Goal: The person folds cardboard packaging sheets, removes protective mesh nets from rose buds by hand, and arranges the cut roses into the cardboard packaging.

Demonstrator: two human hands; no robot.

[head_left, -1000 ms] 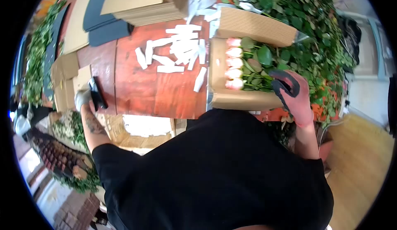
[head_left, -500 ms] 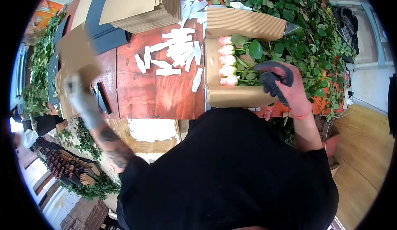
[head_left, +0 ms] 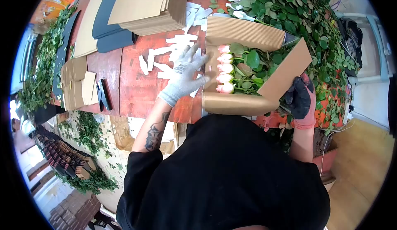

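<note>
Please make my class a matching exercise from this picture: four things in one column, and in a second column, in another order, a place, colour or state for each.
Column 1
1. left hand
2. right hand
3. rose heads
4. black tool

Column 2
A. pink and pale, lined up in a row
B. in a pink and dark glove, at the edge of a tilted cardboard piece
C. lying on the table, to the left in the picture
D. in a pale grey glove, fingers spread

Right pairs: 1-D, 2-B, 3-A, 4-C
</note>
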